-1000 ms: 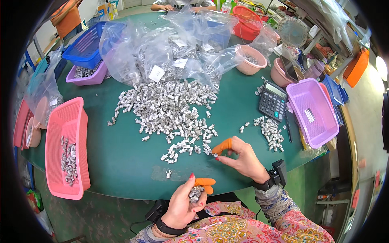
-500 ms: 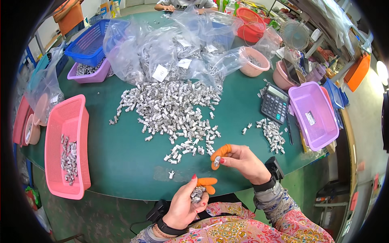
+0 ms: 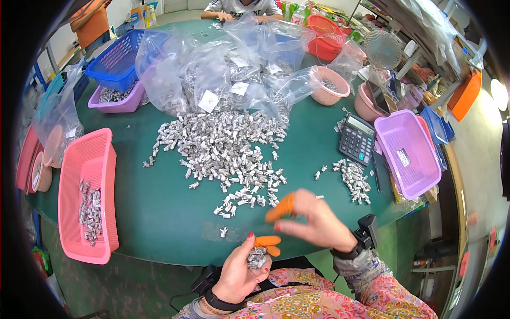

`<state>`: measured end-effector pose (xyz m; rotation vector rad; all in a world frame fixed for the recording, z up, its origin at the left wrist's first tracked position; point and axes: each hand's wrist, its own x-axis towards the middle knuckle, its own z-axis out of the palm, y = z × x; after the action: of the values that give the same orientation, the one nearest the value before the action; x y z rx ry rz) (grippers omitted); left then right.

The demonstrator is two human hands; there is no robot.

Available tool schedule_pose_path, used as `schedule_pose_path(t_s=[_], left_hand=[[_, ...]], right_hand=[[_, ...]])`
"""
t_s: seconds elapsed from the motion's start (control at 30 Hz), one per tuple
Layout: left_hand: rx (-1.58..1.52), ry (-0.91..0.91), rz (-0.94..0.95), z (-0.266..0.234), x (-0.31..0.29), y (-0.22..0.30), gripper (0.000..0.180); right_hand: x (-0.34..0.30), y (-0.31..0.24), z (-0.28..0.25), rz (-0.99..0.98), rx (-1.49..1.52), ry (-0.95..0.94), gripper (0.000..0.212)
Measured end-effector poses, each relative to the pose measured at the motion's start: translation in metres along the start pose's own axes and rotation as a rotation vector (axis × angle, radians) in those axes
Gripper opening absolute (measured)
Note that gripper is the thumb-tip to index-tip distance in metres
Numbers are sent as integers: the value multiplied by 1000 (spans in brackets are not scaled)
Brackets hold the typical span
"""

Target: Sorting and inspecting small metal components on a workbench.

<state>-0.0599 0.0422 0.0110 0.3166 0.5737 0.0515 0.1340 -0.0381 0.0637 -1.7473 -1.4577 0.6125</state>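
My left hand (image 3: 240, 268), near the table's front edge, is closed around several small silver metal pieces (image 3: 257, 257). Orange finger covers show on two of its fingers. My right hand (image 3: 313, 220), smeared by motion, hovers above the table to the right. Its orange-covered finger and thumb stand apart, and nothing shows between them. Beyond my hands spreads a large heap of the same silver pieces (image 3: 218, 143), while one loose piece (image 3: 223, 232) lies just beyond my left hand. A smaller pile (image 3: 353, 181) sits to the right of my right hand.
A pink basket (image 3: 111, 202) holding some pieces stands at the left. Clear plastic bags (image 3: 175, 80) sit behind the heap. At right are a calculator (image 3: 356, 141), a pen (image 3: 377, 173) and a purple basket (image 3: 411, 175). A person (image 3: 244, 8) sits across the green table.
My right hand held one silver piece; now its finger and thumb have parted and that piece no longer shows between them. My left hand has hardly moved.
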Motion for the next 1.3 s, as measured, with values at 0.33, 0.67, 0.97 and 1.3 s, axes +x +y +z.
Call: schedule_pose_path(t_s=[0.33, 0.67, 0.97, 1.3], left_hand=[[42, -54, -37, -2, -3, 2, 46], [67, -25, -37, 3, 2, 0, 45], [42, -29, -21, 3, 2, -2, 47], [68, -25, -13, -1, -5, 5, 43]], right_hand=[[13, 64, 2, 52, -463, 312, 23], [-9, 27, 3, 161, -129, 234, 23], [17, 12, -10, -230, -237, 126, 27], [33, 63, -6, -60, -432, 258, 23]])
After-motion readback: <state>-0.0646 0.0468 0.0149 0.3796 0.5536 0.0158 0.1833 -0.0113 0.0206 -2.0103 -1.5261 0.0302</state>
